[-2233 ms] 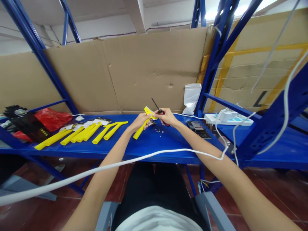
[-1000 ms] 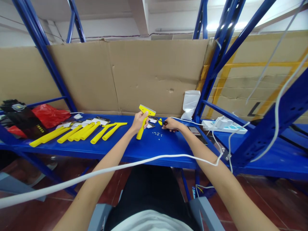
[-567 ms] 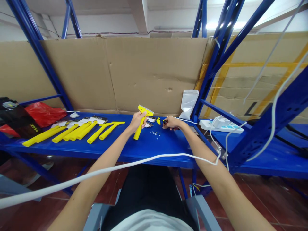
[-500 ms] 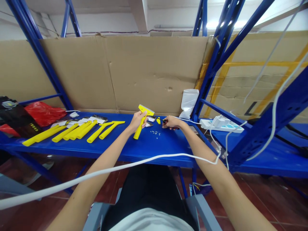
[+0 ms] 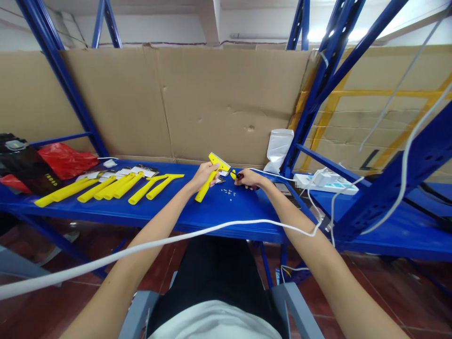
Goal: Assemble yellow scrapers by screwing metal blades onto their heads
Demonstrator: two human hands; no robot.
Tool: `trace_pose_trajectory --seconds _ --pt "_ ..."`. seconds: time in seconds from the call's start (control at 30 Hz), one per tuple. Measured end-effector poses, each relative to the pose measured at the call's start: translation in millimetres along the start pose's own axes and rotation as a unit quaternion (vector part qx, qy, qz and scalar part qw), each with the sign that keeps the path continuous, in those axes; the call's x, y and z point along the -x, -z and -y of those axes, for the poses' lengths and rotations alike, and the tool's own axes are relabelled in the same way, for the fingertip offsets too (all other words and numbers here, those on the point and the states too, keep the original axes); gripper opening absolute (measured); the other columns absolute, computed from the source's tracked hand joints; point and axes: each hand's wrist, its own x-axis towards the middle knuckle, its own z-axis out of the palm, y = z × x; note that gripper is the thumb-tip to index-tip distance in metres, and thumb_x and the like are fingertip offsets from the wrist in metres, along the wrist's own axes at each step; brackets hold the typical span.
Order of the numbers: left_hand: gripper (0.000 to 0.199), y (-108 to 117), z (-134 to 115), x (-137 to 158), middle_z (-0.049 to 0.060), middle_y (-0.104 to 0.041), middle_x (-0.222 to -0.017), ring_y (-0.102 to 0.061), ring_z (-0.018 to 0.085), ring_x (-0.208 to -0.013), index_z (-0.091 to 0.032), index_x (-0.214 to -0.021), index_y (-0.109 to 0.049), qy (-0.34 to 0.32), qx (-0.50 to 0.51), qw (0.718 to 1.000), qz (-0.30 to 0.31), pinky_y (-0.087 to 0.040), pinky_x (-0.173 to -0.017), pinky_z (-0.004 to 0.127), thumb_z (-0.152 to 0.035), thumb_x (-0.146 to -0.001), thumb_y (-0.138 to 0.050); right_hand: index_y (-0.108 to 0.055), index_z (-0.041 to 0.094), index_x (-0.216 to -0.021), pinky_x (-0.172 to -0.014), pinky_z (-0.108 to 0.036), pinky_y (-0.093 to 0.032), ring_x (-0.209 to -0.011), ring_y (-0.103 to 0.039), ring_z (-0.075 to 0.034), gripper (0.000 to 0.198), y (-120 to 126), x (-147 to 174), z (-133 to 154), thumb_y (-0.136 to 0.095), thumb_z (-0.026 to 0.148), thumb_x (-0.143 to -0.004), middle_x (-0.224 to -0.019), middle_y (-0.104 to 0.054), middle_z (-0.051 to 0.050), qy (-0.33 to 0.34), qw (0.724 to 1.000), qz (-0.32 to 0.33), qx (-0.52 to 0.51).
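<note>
My left hand (image 5: pixel 205 175) is closed round the neck of a yellow scraper (image 5: pixel 204 192), its wide head tilted up and to the right. Close to that head, my right hand (image 5: pixel 249 178) is closed on a black and red hand tool (image 5: pixel 240 176), mostly hidden by the fingers. Small yellow pieces (image 5: pixel 233 174) lie between the scraper head and my right hand. Several tiny pale bits (image 5: pixel 229 192), too small to make out, are scattered on the blue table (image 5: pixel 219 214) in front. A partly hidden printed card (image 5: pixel 220 180) lies behind the scraper.
Several yellow scraper handles (image 5: pixel 122 187) lie at left, some with printed cards. Beyond them are a black bottle (image 5: pixel 30 165) and a red bag (image 5: pixel 67 157). A white power strip (image 5: pixel 330 182) stands at right; a white cable (image 5: pixel 212 227) crosses before my arms. Cardboard (image 5: pixel 226 103) backs the table.
The scraper head has swung slightly to the right and lower, nearer my right hand. My right hand stays closed on the tool beside the small yellow pieces. The view has shifted slightly.
</note>
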Motion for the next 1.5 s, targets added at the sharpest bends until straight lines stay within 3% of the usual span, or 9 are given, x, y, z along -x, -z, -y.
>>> trace_pose_trajectory --seconds 0.4,0.6,1.13,1.37,1.5 --pt "0.053 1 -1 -1 0.001 -0.066 -0.063 -0.052 0.01 -0.038 -0.018 -0.093 -0.064 -0.015 -0.026 1.0 0.004 -0.038 -0.038 0.024 -0.065 -0.089 -0.088 -0.074 0.018 -0.096 -0.042 -0.019 -0.042 -0.038 -0.051 -0.009 0.013 5 0 -3 -0.086 0.021 -0.097 -0.053 -0.06 0.007 -0.005 1.0 -0.009 0.019" --pt "0.054 0 -3 1 -0.001 -0.066 -0.062 -0.053 0.01 -0.039 -0.019 -0.094 -0.064 -0.039 -0.032 0.999 0.004 -0.039 -0.04 0.023 -0.066 -0.09 -0.088 -0.072 0.017 -0.094 -0.04 -0.02 -0.04 -0.038 -0.052 -0.01 0.02 4 -3 -6 -0.09 0.027 -0.095 -0.052 -0.059 0.006 -0.02 0.999 -0.014 0.025" --pt "0.052 -2 -6 1 0.001 -0.066 -0.06 -0.052 0.011 -0.037 -0.018 -0.091 -0.063 -0.024 -0.043 0.999 0.006 -0.038 -0.039 0.024 -0.065 -0.092 -0.086 -0.079 0.017 -0.096 -0.042 -0.02 -0.041 -0.039 -0.054 -0.011 0.013 15 -7 -20 -0.087 0.028 -0.096 -0.052 -0.061 0.004 -0.009 0.999 0.012 0.048" --pt "0.053 -1 -4 1 0.001 -0.067 -0.06 -0.053 0.011 -0.038 -0.019 -0.092 -0.063 -0.018 -0.044 0.999 0.006 -0.04 -0.039 0.024 -0.065 -0.092 -0.087 -0.072 0.017 -0.082 -0.044 -0.02 -0.042 -0.039 -0.055 -0.011 0.021 3 -9 -12 -0.082 0.026 -0.098 -0.051 -0.063 0.002 0.016 0.997 -0.009 0.076" --pt "0.052 1 -2 0 0.002 -0.067 -0.061 -0.053 0.011 -0.038 -0.018 -0.09 -0.064 -0.014 -0.045 0.999 0.004 -0.04 -0.039 0.024 -0.065 -0.091 -0.088 -0.074 0.017 -0.087 -0.043 -0.021 -0.042 -0.039 -0.057 -0.013 0.016 2 -12 -13 -0.08 0.027 -0.098 -0.052 -0.066 0.001 0.021 0.996 -0.036 0.074"
